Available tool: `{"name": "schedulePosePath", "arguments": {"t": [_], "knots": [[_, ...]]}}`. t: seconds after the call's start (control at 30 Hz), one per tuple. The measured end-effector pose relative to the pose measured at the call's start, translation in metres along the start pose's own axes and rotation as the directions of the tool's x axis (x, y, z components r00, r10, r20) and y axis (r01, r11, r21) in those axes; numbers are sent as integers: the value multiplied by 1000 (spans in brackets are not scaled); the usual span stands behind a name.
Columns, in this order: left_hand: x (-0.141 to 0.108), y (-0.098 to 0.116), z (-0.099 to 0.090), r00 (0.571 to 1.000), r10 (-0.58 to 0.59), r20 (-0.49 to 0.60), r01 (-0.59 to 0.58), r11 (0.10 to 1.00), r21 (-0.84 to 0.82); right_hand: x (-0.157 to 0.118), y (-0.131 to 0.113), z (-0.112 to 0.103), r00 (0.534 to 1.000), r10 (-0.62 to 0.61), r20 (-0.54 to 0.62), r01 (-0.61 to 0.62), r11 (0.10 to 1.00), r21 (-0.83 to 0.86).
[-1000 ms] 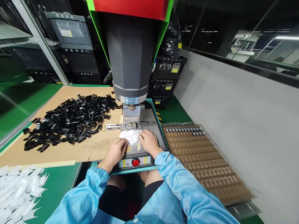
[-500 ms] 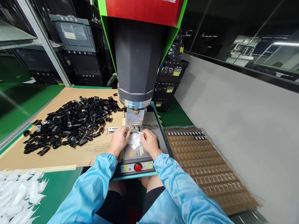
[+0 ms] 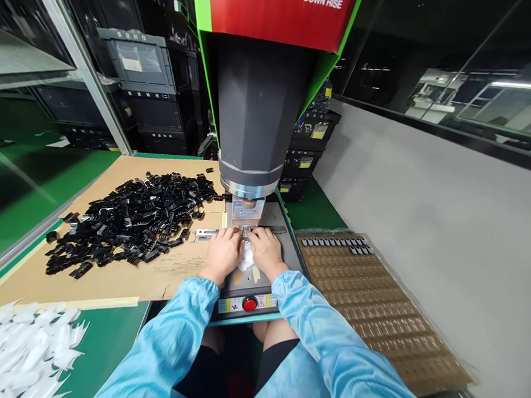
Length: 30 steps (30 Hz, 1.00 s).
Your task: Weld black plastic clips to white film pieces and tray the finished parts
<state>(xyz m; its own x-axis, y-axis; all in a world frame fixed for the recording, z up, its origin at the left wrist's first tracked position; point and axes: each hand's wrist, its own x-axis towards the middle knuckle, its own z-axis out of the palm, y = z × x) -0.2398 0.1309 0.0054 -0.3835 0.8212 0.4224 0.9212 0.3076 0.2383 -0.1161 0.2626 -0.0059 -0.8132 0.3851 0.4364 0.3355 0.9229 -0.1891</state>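
My left hand [image 3: 224, 253] and my right hand [image 3: 266, 251] are side by side on the machine's grey plate [image 3: 271, 286], fingertips at the small metal fixture [image 3: 246, 229] under the press head [image 3: 248, 211]. Both hands have their fingers drawn together; whatever is between the fingertips is too small and hidden to name. White thin pieces [image 3: 246, 258] lie on the plate between the hands, partly covered by them. A metal bar [image 3: 205, 233] reaches out to the left of the fixture. In front is a red button [image 3: 250, 304].
Black clip-like parts [image 3: 143, 216] are heaped on the cardboard [image 3: 162, 279] at left. White pieces [image 3: 26, 361] lie on the green table at lower left. A brown tray [image 3: 368, 301] at right holds grey parts [image 3: 332, 241] near its far edge.
Both hands have moved forward and closer together, to the fixture. They cover more of the white pieces. A thin white piece earlier seen between the hands no longer shows. The view has shifted slightly.
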Motion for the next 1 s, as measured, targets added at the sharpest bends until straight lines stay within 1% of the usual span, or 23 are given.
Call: {"name": "schedulePosePath", "arguments": {"t": [0.1,0.27,0.33,0.4,0.47,0.5,0.53,0.57,0.6,0.63,0.67,0.7,0.73,0.77,0.8,0.83,0.87,1.0], "knots": [[1,1,-2,1000,6,22,-6,1000,15,-1,-7,-4,1000,-8,29,9,1000,-26],[8,4,-8,999,17,45,-19,999,39,-2,-13,-9,1000,0,23,1,999,-55],[8,7,-11,998,12,62,-14,999,32,-3,-13,-10,1000,7,24,-6,999,-50],[3,4,-15,997,28,70,-28,1000,2,-5,-13,-10,1000,20,20,-19,999,-35],[-6,-8,-21,998,42,44,-40,998,-38,-9,-12,-8,1000,28,-4,-28,1000,-2],[-13,-18,-26,999,30,16,-29,999,-46,-11,-11,-6,999,28,-25,-28,999,23],[-21,-32,-31,1000,-7,-23,6,999,-39,-14,-10,-5,998,31,-50,-28,998,50],[-30,-48,-37,995,-69,-70,68,998,-17,-17,-9,-3,996,37,-81,-31,997,75],[-40,-67,-44,980,-156,-127,159,987,18,-19,-8,-2,993,45,-113,-34,995,96],[-50,-86,-51,949,-254,-186,268,962,56,-21,-7,-1,989,51,-141,-36,993,111],[-60,-104,-56,899,-363,-243,393,916,84,-22,-7,-1,985,55,-163,-36,992,120],[-70,-122,-61,842,-463,-276,504,858,101,-22,-6,0,983,55,-178,-33,992,124],[-78,-136,-64,794,-542,-276,585,805,102,-22,-6,0,981,51,-185,-28,992,125],[-86,-147,-64,764,-595,-250,631,770,95,-22,-6,0,982,45,-186,-22,992,125],[-93,-154,-63,755,-621,-211,647,758,84,-21,-6,0,982,41,-185,-17,992,126],[-98,-157,-59,765,-622,-170,639,766,69,-21,-7,0,982,39,-185,-16,992,127],[-102,-157,-55,788,-600,-138,611,790,52,-20,-7,0,982,39,-186,-15,992,127],[-107,-136,-35,907,-411,-92,409,912,-31,-21,-8,0,982,40,-187,-16,992,129]]}}
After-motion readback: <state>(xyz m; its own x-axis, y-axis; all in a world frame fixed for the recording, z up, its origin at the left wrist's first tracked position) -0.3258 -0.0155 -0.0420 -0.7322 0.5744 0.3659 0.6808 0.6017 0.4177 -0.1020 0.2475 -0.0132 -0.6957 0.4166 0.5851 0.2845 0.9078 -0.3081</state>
